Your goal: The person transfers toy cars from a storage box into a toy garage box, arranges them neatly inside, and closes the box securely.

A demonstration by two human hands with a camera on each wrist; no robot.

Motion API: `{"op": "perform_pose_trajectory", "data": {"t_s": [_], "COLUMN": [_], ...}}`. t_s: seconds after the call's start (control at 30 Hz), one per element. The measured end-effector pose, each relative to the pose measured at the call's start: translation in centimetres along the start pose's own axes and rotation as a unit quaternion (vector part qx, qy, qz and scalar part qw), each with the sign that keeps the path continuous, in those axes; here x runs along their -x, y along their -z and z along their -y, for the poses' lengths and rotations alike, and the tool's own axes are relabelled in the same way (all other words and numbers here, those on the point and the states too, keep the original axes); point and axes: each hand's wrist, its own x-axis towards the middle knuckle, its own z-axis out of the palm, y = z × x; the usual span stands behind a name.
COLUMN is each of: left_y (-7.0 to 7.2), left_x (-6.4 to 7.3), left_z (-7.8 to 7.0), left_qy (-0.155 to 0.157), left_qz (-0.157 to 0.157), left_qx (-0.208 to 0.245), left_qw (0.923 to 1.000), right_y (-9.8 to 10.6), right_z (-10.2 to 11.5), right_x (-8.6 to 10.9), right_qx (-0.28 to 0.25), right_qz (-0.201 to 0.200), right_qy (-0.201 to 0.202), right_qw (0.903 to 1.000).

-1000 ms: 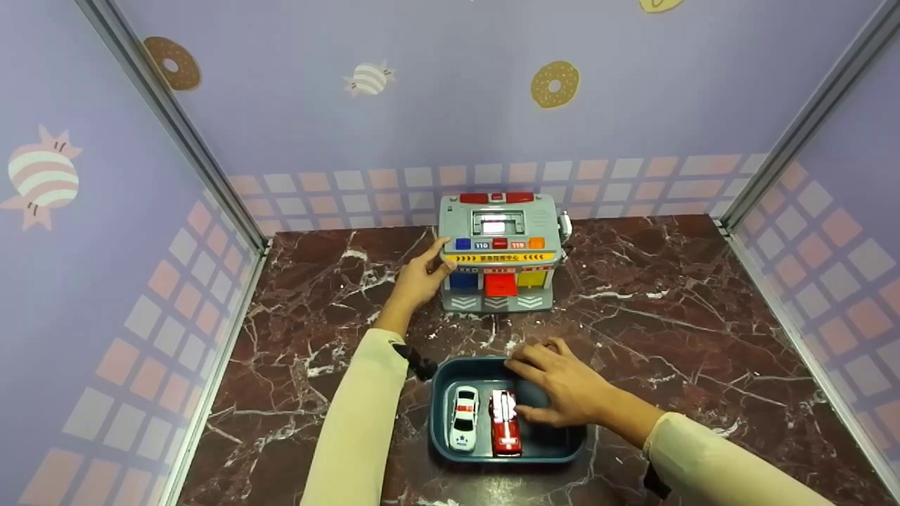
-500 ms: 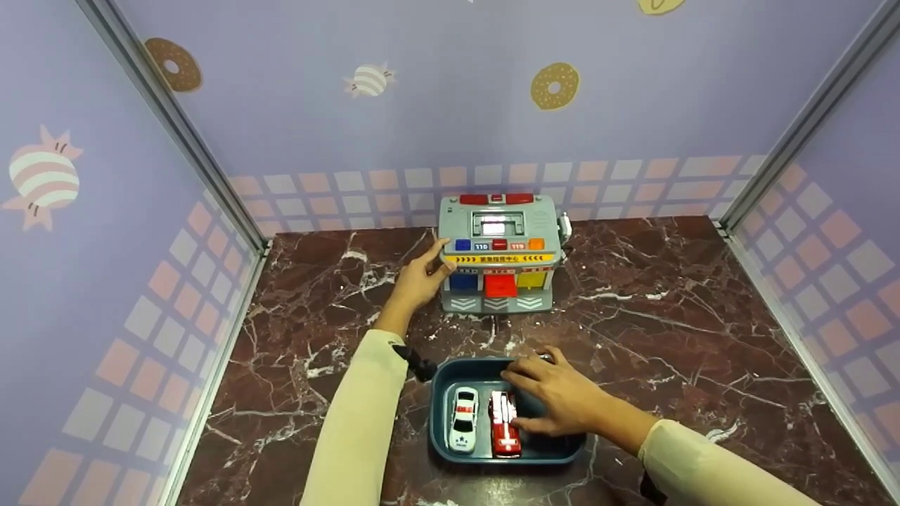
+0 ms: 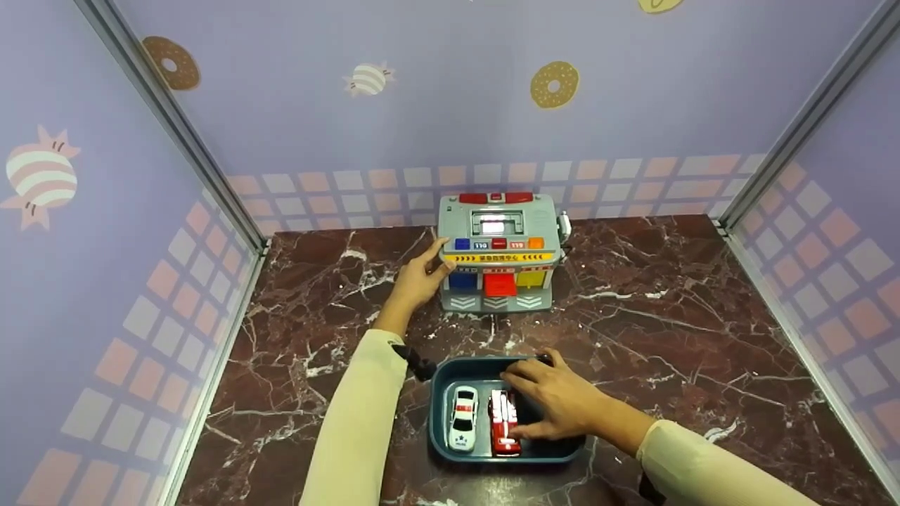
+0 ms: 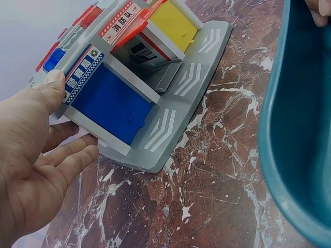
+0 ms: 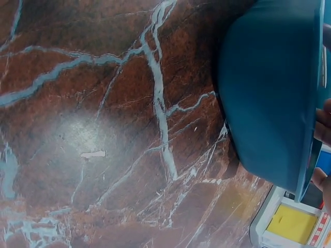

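My left hand [image 3: 420, 280] grips the left side of a grey toy rescue station [image 3: 498, 303]. In the left wrist view its thumb lies on the station's front edge above the blue door [image 4: 111, 106], with fingers bent at the side. A teal tray [image 3: 437, 422] stands nearer, holding a white toy police car [image 3: 463, 425] and a red toy fire truck [image 3: 503, 414]. Over the tray's right half is my right hand [image 3: 562, 397], fingers spread. Its thumb meets the truck's right side, while other fingertips hang by the truck's far end and the far rim. The hand hides the tray's right part.
A red-brown marble-patterned tabletop [image 3: 675, 316] lies under everything. Purple printed walls [image 3: 457, 105] close the space at the back and both sides. A white handset-like piece [image 3: 564, 225] hangs at the station's right side. The middle red door [image 3: 500, 284] tilts outward.
My right hand has shifted slightly left and nearer, and its thumb has moved along onto the fire truck's side. The left hand, station and police car have stayed put.
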Motion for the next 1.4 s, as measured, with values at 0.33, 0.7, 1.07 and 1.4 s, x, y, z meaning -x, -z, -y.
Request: {"op": "perform_pose_trajectory", "data": {"t_s": [0.33, 0.7, 1.07, 1.4], "left_y": [0.2, 0.1, 0.0, -0.1], "left_x": [-0.2, -0.1, -0.2, -0.1], "left_z": [0.2, 0.4, 0.4, 0.5], "left_qy": [0.010, 0.016, -0.005, -0.001], "left_qz": [0.003, 0.011, 0.001, -0.001], "left_qx": [-0.001, -0.005, -0.006, -0.001], "left_qw": [0.9999, 0.9998, 1.0000, 1.0000], "right_y": [0.0, -0.2, -0.6, -1.1], "right_z": [0.3, 0.6, 1.2, 1.7], "right_x": [-0.5, -0.2, -0.2, -0.4], "right_qx": [0.012, -0.004, 0.035, 0.052], "right_qz": [0.014, 0.048, 0.065, 0.078], "right_qy": [0.000, -0.010, -0.010, -0.016], "right_qw": [0.9998, 0.9988, 0.9972, 0.9954]}}
